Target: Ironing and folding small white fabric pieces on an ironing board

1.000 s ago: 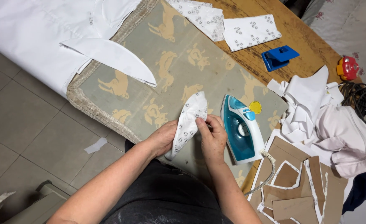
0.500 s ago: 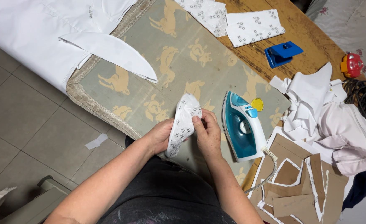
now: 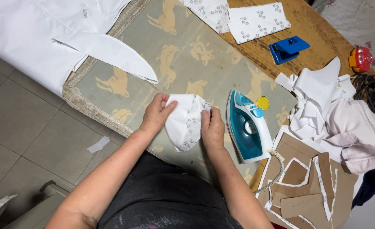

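Both hands hold a small white fabric piece (image 3: 185,123) with a grey dotted print, just above the near edge of the padded ironing mat (image 3: 174,59), which is grey-green with tan deer. My left hand (image 3: 155,113) pinches the piece's upper left corner. Along its right edge, my right hand (image 3: 213,127) grips it with the thumb on top. The piece is folded over and hangs in a point towards me. A teal and white iron (image 3: 246,126) lies flat on the mat just right of my right hand.
White cloth (image 3: 30,38) and a curved white piece (image 3: 111,53) lie at the mat's left. Two printed fabric pieces (image 3: 257,21), a blue box (image 3: 288,48), a red object (image 3: 360,59), crumpled white fabric (image 3: 336,110) and brown cardboard patterns (image 3: 310,182) sit on the wooden table.
The fabric piece has been turned and folded over, from standing upright to spread wider between my hands. My left hand has risen to its upper corner.
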